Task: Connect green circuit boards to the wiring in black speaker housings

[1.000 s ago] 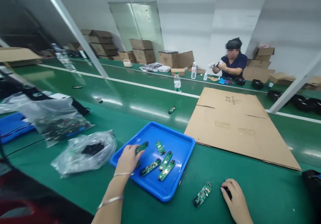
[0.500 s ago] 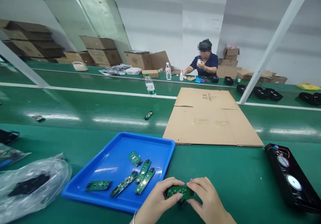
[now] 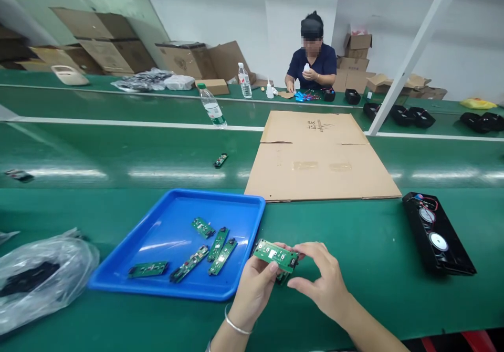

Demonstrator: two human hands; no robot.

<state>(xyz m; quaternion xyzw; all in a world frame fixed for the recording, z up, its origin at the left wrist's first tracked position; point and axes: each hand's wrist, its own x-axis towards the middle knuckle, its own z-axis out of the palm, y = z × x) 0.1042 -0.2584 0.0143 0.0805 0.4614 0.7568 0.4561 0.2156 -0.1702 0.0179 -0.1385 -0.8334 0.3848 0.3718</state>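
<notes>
My left hand [image 3: 254, 286] grips a green circuit board [image 3: 276, 255] between thumb and fingers, just right of the blue tray [image 3: 118, 287]. Part of a second board [image 3: 282, 278] shows beneath it; whether the same hand holds that one is unclear. At the board's right end is my right hand [image 3: 321, 278], its thumb and index finger spread apart. The index fingertip lies at the board's edge, and I cannot tell whether it touches. Several more circuit boards [image 3: 222, 256] lie loose in the tray.
A flattened cardboard sheet [image 3: 318, 181] lies beyond my hands. To the right sits a black casing [image 3: 441, 236] with two round speakers and wires. A clear plastic bag [image 3: 74, 268] is at left. Across the bench, a person [image 3: 313, 60] works near water bottles [image 3: 212, 107] and boxes.
My right thumb and fingers have come off the board and spread apart. The board, in my left hand, is now tilted with its face showing. The view has shifted, too.
</notes>
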